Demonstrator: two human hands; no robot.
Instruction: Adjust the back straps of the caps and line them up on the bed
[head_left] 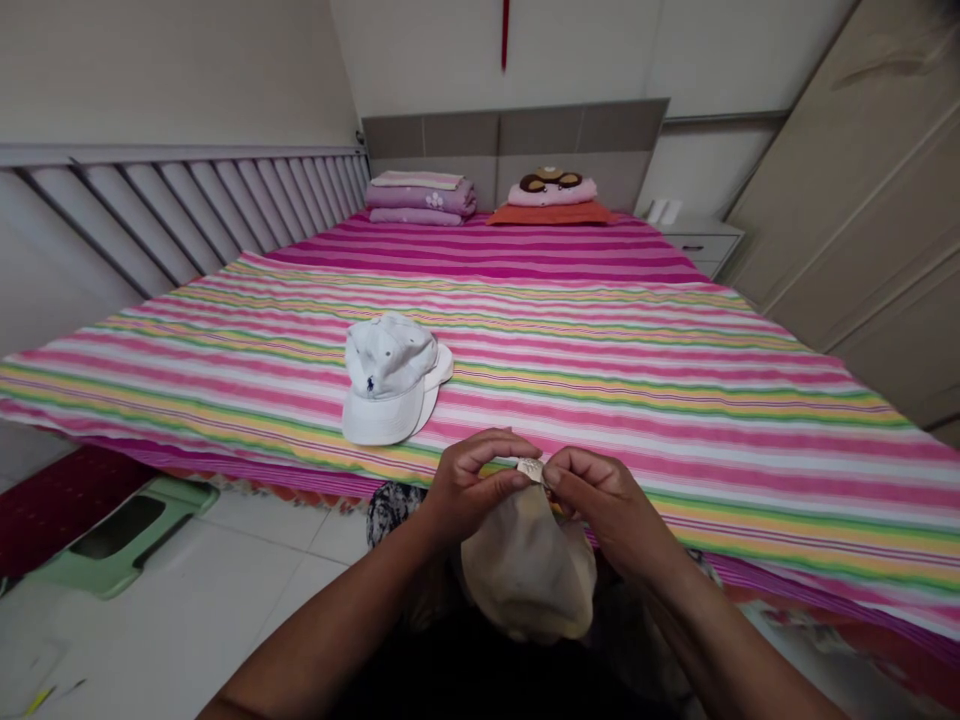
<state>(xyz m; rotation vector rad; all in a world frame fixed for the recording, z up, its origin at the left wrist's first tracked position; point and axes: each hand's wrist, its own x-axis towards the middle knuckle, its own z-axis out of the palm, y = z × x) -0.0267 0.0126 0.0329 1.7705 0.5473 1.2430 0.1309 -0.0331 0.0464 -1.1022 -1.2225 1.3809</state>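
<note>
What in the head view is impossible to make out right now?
Strip, head view: marks too small to read; right end hidden by the right hand.
Held cap, head view: shaded and blurred, so any logo is lost.
Lower cap, head view: mostly hidden by the white cap.
Yellow thing on the floor, head view: too blurred to identify.

The left hand (472, 490) and right hand (604, 500) pinch a small pale tab (531, 468) on a beige cap (525, 570). From the hands, 2 overlapping white caps (386, 365) lie at 10 o'clock on a striped sheet (637, 380), folded purple bedding (416, 198) at 11, a pink-and-orange stack (553, 206) at 12, a drawer cabinet (697, 243) at 1, and a green stool (169, 515) at 9.
</note>
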